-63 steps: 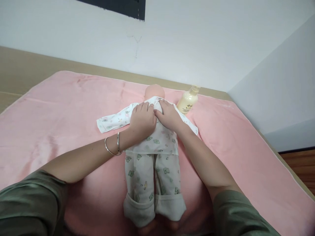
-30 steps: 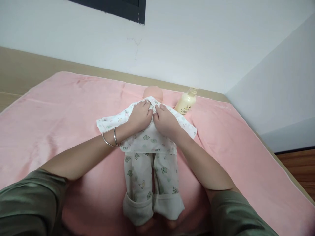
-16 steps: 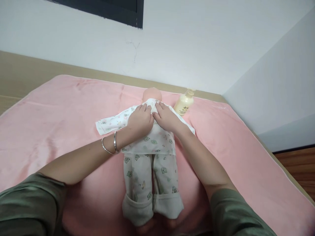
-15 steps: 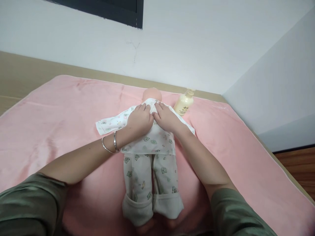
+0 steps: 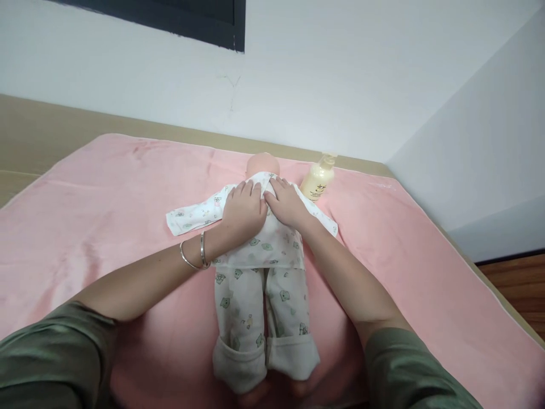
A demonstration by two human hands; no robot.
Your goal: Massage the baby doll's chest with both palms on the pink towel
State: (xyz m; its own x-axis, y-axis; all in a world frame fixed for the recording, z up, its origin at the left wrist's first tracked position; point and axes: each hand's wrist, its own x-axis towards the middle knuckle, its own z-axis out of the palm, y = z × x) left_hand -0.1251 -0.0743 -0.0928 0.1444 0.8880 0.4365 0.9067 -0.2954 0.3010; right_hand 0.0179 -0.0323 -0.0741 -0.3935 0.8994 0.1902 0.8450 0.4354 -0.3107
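Note:
A baby doll (image 5: 263, 163) lies stretched out, its smooth head at the far end. It wears a white printed long-sleeved top (image 5: 272, 250) and matching trousers (image 5: 244, 307) with turned-up cuffs. My left hand (image 5: 244, 209) rests flat on the upper part of the top, fingers extended and slightly apart. Beside it, my right hand (image 5: 288, 203) lies on the same area, fingers stretched toward the doll's head. The two thumbs are close together near the middle. Neither hand grips anything.
A pale yellow pump bottle (image 5: 318, 180) stands to the right of the doll's head. Under everything is a pink blanket (image 5: 128, 193) on a tan base (image 5: 51, 113). A white wall (image 5: 319, 74) rises behind, with a dark-framed panel (image 5: 204, 28) at the top.
My left hand has shifted slightly right and its fingers are a little more spread. The right hand stays nearly in place. The doll and bottle look unmoved.

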